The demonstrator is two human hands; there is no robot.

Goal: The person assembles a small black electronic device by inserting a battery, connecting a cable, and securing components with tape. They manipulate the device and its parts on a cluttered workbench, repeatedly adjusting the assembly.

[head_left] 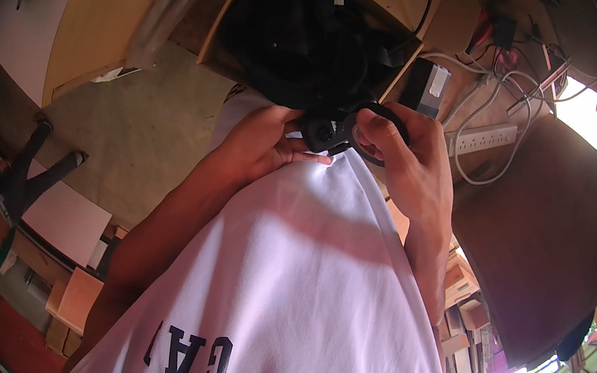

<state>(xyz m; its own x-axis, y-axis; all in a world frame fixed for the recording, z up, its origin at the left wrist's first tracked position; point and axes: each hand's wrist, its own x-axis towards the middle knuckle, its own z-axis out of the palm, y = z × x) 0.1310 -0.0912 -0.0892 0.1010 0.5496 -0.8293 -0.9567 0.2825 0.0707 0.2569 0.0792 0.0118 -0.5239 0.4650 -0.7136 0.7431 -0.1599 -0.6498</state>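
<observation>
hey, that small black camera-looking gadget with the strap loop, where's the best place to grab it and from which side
Probably by its blocky body, pinched across the two side faces. The small black device faces the viewer with its round lens, so fingers should stay off the front. The left hand already grips it from the left side, while the right hand holds the black strap loop on its right; that loop looks too floppy to steady it.

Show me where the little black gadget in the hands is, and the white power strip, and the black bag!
small black device [320, 132], head view, on its dark front face between both hands.
white power strip [482, 137], head view, on the middle of its socket row.
black bag [298, 32], head view, on its bulging dark side.
</observation>
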